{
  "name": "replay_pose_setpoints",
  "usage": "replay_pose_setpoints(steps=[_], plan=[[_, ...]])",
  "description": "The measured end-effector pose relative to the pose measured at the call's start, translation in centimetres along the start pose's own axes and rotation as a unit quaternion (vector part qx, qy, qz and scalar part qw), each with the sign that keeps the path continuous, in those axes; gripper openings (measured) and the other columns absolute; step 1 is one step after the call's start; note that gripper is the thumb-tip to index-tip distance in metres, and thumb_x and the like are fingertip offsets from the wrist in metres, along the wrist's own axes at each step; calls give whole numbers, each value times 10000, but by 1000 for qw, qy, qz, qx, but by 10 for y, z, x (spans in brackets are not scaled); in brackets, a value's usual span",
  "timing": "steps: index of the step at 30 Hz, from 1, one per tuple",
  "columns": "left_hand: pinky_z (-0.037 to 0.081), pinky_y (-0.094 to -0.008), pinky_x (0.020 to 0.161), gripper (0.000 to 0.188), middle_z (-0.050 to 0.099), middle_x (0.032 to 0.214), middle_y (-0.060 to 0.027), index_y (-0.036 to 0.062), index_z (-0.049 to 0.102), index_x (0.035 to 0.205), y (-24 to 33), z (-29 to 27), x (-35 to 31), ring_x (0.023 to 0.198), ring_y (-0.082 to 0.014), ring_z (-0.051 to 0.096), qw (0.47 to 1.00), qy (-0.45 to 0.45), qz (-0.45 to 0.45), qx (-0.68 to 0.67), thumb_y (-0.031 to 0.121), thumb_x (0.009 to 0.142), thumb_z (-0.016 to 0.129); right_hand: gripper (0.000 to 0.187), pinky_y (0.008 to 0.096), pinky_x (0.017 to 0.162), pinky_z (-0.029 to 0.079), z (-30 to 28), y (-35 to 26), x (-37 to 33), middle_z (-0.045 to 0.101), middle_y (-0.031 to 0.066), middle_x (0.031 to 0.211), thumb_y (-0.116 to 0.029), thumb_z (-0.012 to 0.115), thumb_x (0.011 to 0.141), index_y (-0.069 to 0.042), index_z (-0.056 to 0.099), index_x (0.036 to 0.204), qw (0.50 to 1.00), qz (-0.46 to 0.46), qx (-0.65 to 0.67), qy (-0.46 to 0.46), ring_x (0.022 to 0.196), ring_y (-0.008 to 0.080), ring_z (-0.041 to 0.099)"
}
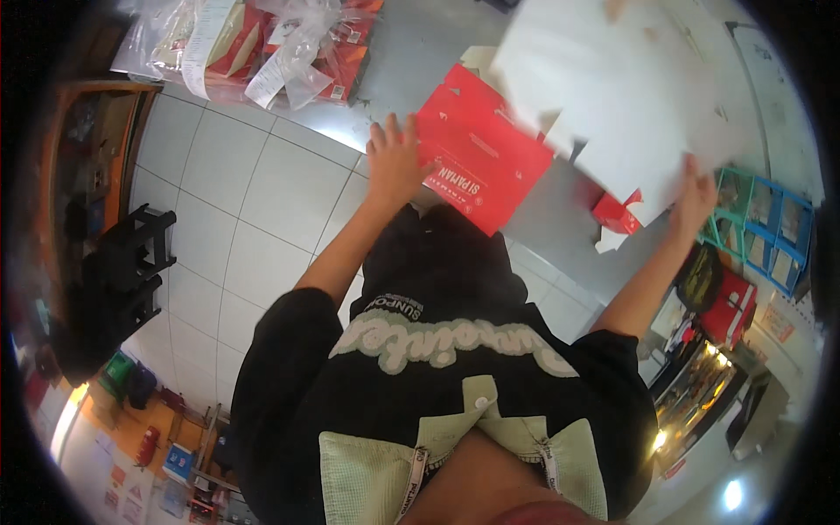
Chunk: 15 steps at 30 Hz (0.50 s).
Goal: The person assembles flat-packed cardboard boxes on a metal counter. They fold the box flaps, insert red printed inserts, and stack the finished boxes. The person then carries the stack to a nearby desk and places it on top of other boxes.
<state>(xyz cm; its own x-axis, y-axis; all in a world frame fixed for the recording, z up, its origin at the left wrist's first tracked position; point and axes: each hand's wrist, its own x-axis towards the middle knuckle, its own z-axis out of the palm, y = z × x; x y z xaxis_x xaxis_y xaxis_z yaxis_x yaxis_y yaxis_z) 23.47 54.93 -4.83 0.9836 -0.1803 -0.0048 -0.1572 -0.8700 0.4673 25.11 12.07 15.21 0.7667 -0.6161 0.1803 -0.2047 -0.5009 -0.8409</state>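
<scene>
A red flat cardboard box blank [486, 153] with white print lies at the table's near edge, partly overhanging it. My left hand [398, 166] is at its left side, fingers spread and thumb touching the cardboard. To the right, a large white cardboard sheet [626, 96] with cut tabs and slots is raised above the table and smeared by motion. My right hand [694, 201] holds that sheet by its lower right edge, with the fingertips partly blurred. Beneath the sheet, a red and white cardboard piece [617, 213] shows in part.
Clear plastic bags of red boxes [289, 48] with paper slips sit at the table's [420, 35] far left. Green and blue racks [761, 219] stand right of the table. Black stools [131, 249] are on the tiled floor at left, and a lit display case [700, 389] is at lower right.
</scene>
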Motion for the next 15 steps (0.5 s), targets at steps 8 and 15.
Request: replay_pose_setpoints(steps=[8,15], plan=[[389,-603,1025,712,377,1514,-262,192,482,1465,-8,46,-28,1349,-430,411,955,22,202,215,305,805,724,607,422,1139,384,100,53,-185,598,134,1386,74,555,818,-166,615,1373,918,-292,-211,-168,1344,306,523],[421,-525,989,220,613,1154,-98,143,711,997,-42,9,1,1131,-302,548,926,-74,358,97,187,786,669,555,456,1112,409,166,65,-273,579,138,1394,-9,655,825,-142,602,1361,918,-195,-231,-256,1340,360,491]])
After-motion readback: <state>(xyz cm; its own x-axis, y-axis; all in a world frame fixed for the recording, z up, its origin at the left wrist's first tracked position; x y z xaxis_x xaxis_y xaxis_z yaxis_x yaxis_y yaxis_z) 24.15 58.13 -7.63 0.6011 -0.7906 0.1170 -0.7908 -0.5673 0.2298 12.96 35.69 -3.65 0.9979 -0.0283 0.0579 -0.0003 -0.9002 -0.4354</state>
